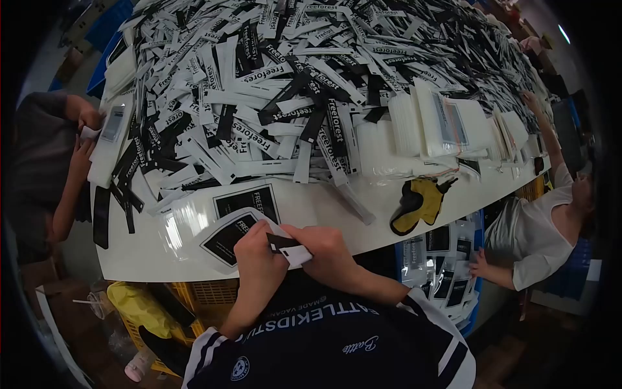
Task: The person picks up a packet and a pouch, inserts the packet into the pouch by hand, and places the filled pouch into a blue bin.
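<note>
My left hand (260,254) is closed, its thumb and fingers pinching a folded black-and-white strip (291,253). On the strip's other end my right hand (326,253) is also closed, with the knuckles turned up. Both hands are close together in front of my chest, at the table's near edge. Beside my left fingers, and partly hidden by them, is a clear plastic bag (223,241) with a black printed panel. Another clear bag (249,202) with a similar black panel lies flat just beyond it.
A large heap of black and white "Freeforest" strips (259,84) covers the white table (337,227). Stacked clear bags (408,123) and a yellow-black object (418,204) lie right. A blue crate (479,259) holds bagged items. People work at left (48,168) and right (541,227).
</note>
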The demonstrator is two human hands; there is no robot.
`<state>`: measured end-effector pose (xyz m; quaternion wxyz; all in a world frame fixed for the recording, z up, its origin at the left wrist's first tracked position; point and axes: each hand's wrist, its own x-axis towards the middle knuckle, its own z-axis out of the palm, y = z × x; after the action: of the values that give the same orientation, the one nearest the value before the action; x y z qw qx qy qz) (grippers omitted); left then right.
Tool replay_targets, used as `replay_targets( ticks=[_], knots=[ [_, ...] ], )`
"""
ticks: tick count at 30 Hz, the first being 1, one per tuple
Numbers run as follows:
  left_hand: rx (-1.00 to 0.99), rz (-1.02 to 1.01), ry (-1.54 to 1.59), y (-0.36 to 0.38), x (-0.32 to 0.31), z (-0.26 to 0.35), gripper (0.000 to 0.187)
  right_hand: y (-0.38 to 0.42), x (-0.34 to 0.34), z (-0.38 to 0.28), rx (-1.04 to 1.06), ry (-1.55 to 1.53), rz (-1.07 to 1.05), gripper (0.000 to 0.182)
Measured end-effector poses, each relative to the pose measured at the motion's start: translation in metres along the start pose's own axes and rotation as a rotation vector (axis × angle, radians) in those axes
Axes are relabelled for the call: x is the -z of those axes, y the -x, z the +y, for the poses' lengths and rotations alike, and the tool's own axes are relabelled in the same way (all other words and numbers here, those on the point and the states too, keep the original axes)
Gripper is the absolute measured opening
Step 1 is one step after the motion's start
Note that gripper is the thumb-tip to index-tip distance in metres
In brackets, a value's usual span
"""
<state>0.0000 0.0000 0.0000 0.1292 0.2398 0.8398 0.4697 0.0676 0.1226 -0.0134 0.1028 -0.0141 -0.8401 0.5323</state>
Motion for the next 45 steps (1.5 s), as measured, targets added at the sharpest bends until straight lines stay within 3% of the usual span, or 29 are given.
replay_targets(
  ticks=[2,6,8,9,10,12,13,14,16,17,18,20,22,24,25,26,28,29,31,32,35,36,38,40,42,44,45],
  knots=[
    [-0.120,0.029,-0.016,-0.003,0.002,0.003,0.011,0.000,-0.007,0.001,0.101,0.131,0.137,0.038],
    [-0.139,0.052,0.083,-0.001,-0.003,-0.004,0.012,0.005,-0.001,-0.009,0.166,0.183,0.194,0.045],
    [0.072,0.052,0.151,0.005,-0.006,-0.027,0.010,0.010,0.003,-0.014,0.138,0.192,0.351,0.040],
    [0.099,-0.041,0.184,0.006,-0.002,-0.025,0.025,0.011,0.000,-0.010,0.184,0.185,0.351,0.038],
    [0.099,-0.043,0.182,0.006,0.001,-0.019,0.025,0.009,-0.001,-0.009,0.183,0.184,0.354,0.038],
    [-0.127,0.496,0.316,0.002,0.002,0.000,0.048,0.004,0.000,-0.007,0.151,-0.048,0.380,0.030],
    [-0.376,0.529,-0.017,0.003,0.010,-0.008,0.064,0.000,0.009,-0.012,0.204,-0.076,0.297,0.026],
    [-0.516,0.458,-0.057,0.009,0.014,-0.007,0.061,0.003,0.009,-0.012,0.205,-0.080,0.296,0.026],
    [-0.719,0.198,-0.229,0.016,0.025,0.002,0.065,0.014,0.008,-0.011,-0.158,-0.718,0.165,0.025],
    [-0.667,0.114,-0.192,0.013,0.028,0.013,0.069,0.015,0.017,-0.015,-0.243,-0.897,0.119,0.020],
    [-0.617,0.034,-0.152,0.005,0.026,0.024,0.073,0.018,0.023,-0.011,-0.240,-0.891,0.115,0.020],
    [-0.582,0.017,-0.249,-0.003,0.013,0.021,0.081,0.025,0.027,-0.001,-0.274,-1.034,0.155,0.018],
    [-0.605,0.023,-0.203,-0.008,-0.003,0.008,0.080,0.027,0.029,0.002,-0.282,-1.007,0.251,0.017],
    [-0.584,-0.010,-0.146,-0.008,0.001,0.006,0.081,0.021,0.031,0.018,0.016,-0.611,0.382,0.017],
    [-0.499,-0.023,-0.166,-0.007,0.002,0.005,0.081,0.018,0.039,0.014,-0.005,-0.414,0.363,0.016],
    [-0.413,-0.033,-0.188,-0.008,0.002,0.004,0.081,0.020,0.040,0.016,-0.005,-0.413,0.369,0.016],
    [-0.414,-0.077,-0.220,-0.009,0.001,0.001,0.081,0.024,0.040,0.023,-0.338,-0.322,0.311,0.016],
    [-0.413,-0.122,-0.253,-0.010,0.001,-0.001,0.081,0.024,0.039,0.020,-0.336,-0.325,0.303,0.016],
    [-0.414,-0.122,-0.252,-0.010,0.001,0.001,0.082,0.024,0.040,0.011,0.000,-0.575,0.563,0.018],
    [-0.414,-0.134,-0.248,-0.008,0.001,0.001,0.083,0.022,0.043,0.009,0.194,-0.874,0.535,0.019],
    [-0.428,-0.118,-0.007,-0.006,-0.004,0.003,0.087,0.010,0.038,-0.007,0.099,-1.108,0.417,0.018],
    [-0.436,-0.121,-0.010,-0.006,-0.004,0.005,0.087,0.010,0.034,-0.004,-0.082,-0.976,0.341,0.017],
    [-0.583,-0.062,-0.122,-0.003,-0.004,0.007,0.090,0.012,0.028,-0.005,-0.212,-0.742,0.157,0.018],
    [-0.501,-0.076,-0.097,-0.001,-0.001,0.009,0.087,0.013,0.025,-0.001,-0.167,-0.748,0.207,0.021],
    [-0.331,-0.179,-0.090,-0.003,0.016,0.016,0.064,0.018,0.028,0.001,-0.142,-0.741,0.295,0.028],
    [-0.124,-0.406,0.064,-0.008,0.029,-0.006,0.035,0.016,0.027,-0.011,-0.166,-0.778,0.319,0.030],
    [-0.232,-0.345,0.103,-0.012,0.033,-0.001,0.015,0.014,0.028,-0.015,-0.181,-0.812,0.339,0.032]
  ],
)
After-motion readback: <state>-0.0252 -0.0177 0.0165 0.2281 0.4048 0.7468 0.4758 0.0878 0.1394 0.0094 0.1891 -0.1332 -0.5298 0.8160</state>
